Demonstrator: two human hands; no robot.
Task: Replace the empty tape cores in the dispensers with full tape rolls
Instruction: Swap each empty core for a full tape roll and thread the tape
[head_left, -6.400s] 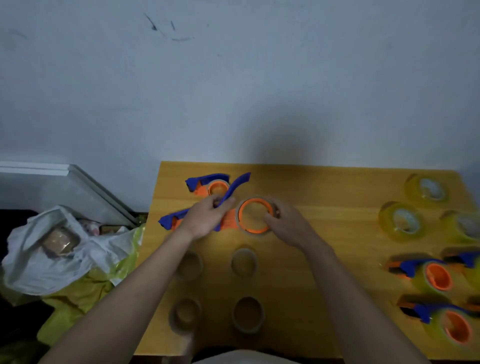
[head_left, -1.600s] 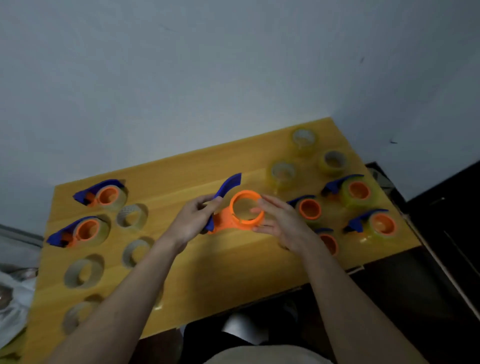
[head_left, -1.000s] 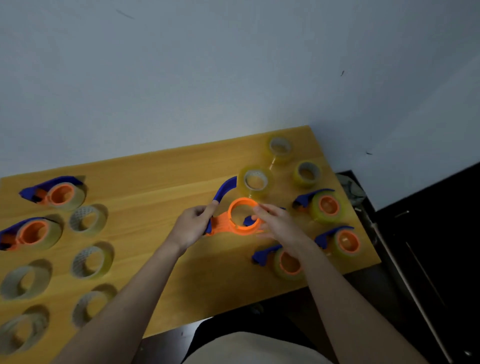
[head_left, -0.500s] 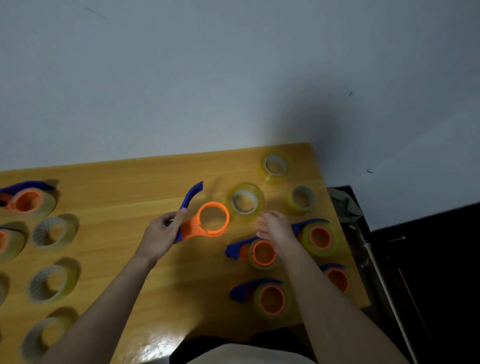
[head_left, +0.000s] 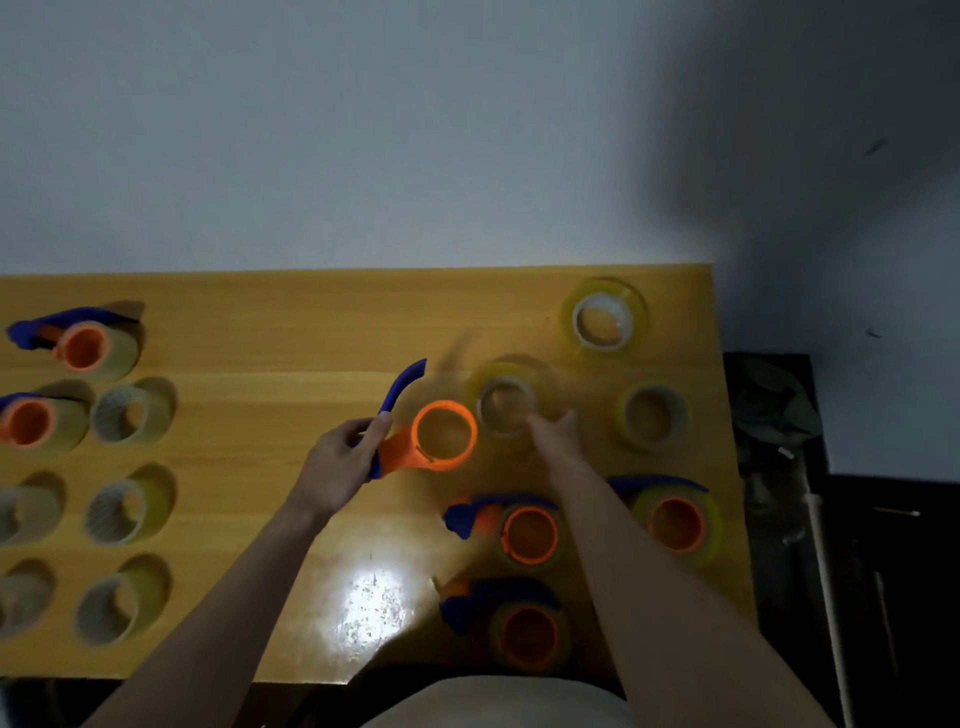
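Empty cores (head_left: 122, 512) sit at 9 o'clock on the table (head_left: 291, 332). Left hand (head_left: 337, 465) grips the bare orange-and-blue dispenser (head_left: 434, 436) by its handle, mid-table. At its 3 o'clock, right hand (head_left: 558, 434) is on a full tape roll (head_left: 511, 402); motion blur, grip unclear. Loaded dispensers (head_left: 524, 535) at 5 o'clock.

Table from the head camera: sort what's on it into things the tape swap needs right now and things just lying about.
In use:
- bare dispenser, held by the left hand
- full roll, touched by the right hand

Lying about:
- loaded dispensers
- spare full rolls
- empty cores
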